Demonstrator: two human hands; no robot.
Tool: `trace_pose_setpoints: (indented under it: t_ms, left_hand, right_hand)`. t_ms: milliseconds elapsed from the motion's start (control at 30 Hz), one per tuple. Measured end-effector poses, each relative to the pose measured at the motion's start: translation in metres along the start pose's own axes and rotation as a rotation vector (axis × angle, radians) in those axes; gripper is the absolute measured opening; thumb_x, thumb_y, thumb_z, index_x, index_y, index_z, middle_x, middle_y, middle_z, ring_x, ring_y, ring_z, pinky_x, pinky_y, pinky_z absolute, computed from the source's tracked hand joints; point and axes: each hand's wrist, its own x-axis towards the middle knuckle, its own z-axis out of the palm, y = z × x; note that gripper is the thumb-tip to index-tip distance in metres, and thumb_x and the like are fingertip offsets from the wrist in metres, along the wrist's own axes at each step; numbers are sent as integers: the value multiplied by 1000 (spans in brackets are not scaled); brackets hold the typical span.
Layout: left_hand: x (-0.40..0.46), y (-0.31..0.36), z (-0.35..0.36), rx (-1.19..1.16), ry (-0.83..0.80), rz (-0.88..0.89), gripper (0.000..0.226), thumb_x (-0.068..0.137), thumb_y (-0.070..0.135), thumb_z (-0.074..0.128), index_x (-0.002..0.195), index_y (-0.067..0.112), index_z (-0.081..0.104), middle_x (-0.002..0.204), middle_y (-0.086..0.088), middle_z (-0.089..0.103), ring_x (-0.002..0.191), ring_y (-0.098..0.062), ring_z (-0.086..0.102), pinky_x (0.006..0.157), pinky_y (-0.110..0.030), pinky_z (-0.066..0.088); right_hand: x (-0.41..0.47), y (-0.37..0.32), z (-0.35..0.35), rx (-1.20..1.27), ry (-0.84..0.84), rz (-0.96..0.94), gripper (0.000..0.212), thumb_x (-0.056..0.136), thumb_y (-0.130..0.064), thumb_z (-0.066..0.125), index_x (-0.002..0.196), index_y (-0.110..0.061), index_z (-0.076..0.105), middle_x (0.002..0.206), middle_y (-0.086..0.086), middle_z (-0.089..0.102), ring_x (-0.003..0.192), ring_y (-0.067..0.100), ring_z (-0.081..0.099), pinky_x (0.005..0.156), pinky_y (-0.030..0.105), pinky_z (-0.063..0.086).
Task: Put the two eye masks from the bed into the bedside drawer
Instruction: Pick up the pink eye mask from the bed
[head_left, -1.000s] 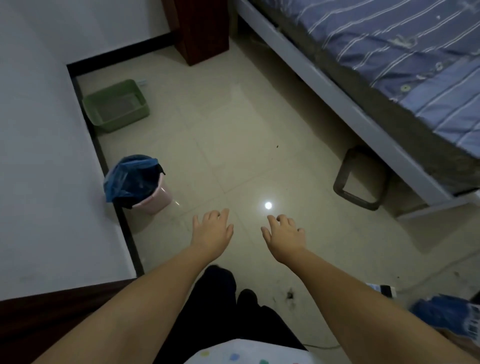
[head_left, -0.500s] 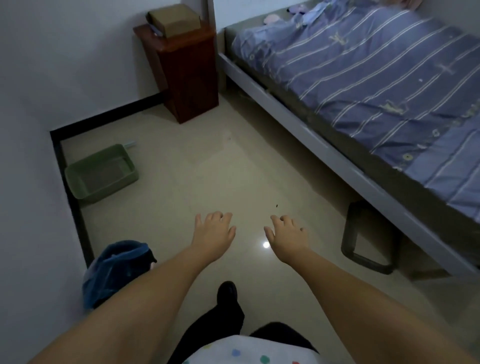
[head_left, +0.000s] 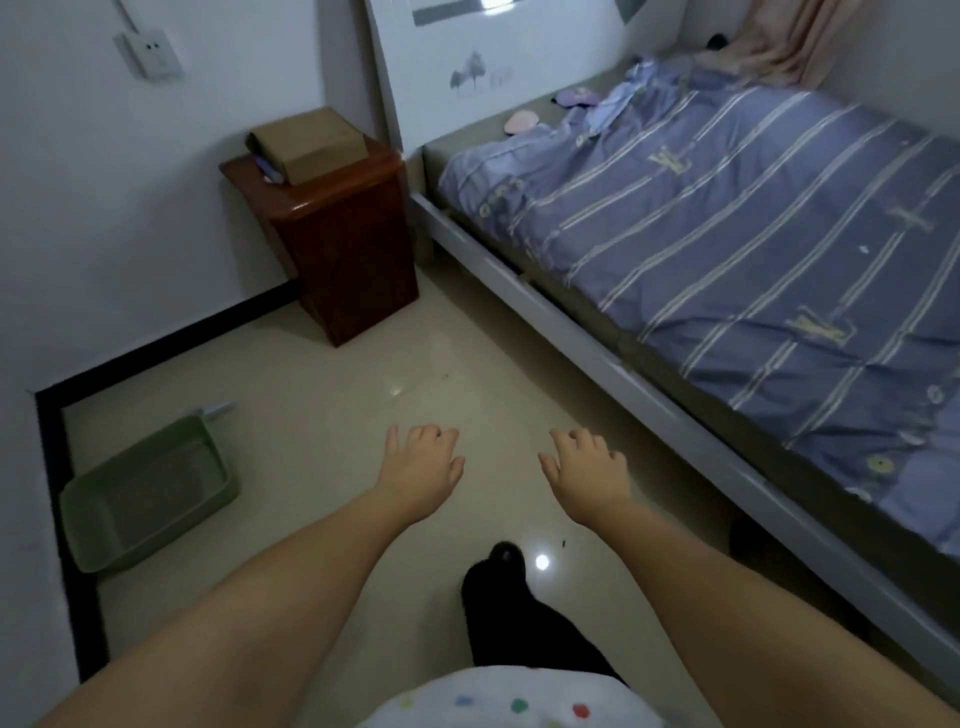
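A pink eye mask (head_left: 521, 122) lies near the head of the bed (head_left: 727, 249), by the headboard. A purple eye mask (head_left: 578, 96) lies a little farther back beside crumpled blue bedding. The dark red bedside cabinet (head_left: 348, 239) stands left of the bed against the wall; its front is turned away, so no drawer shows. My left hand (head_left: 421, 470) and my right hand (head_left: 587, 475) are stretched out over the floor, palms down, fingers apart, holding nothing. Both hands are far from the masks and the cabinet.
A brown cardboard box (head_left: 309, 143) sits on top of the cabinet. A green plastic basin (head_left: 148, 493) rests on the floor by the left wall. A wall socket (head_left: 150, 52) is at upper left. Pale floor tiles (head_left: 332, 395) run between the wall and the bed frame.
The view has tilted up and moved forward: the headboard, both eye masks and the whole cabinet have come into sight, and the blue-bagged bin has dropped out of view. Both hands stay open.
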Motion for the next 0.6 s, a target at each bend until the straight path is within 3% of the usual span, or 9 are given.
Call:
trace_pose_setpoints:
  t_ms: [467,600]
  left_hand:
    - [331,-74,-107,-27,53,-60,37,94,36,36,124,18,48,119,-5,58,111,-23,53,106,-45,29]
    - [447,-108,-143,-67,67,-34,39,95,34,37,129,18,44,129,-5,54,122,-22,48,113,-52,21]
  right_hand:
    - [349,-13,-118,-42,-35,-38,43,97,-45,28,129,-19,40,132,10,47,120,31,45,98,47,37]
    - [460,-20,-154,16,-12,38,44,97,-44,28,131,-19,39,134,11,46,122,31,43,101,48,36]
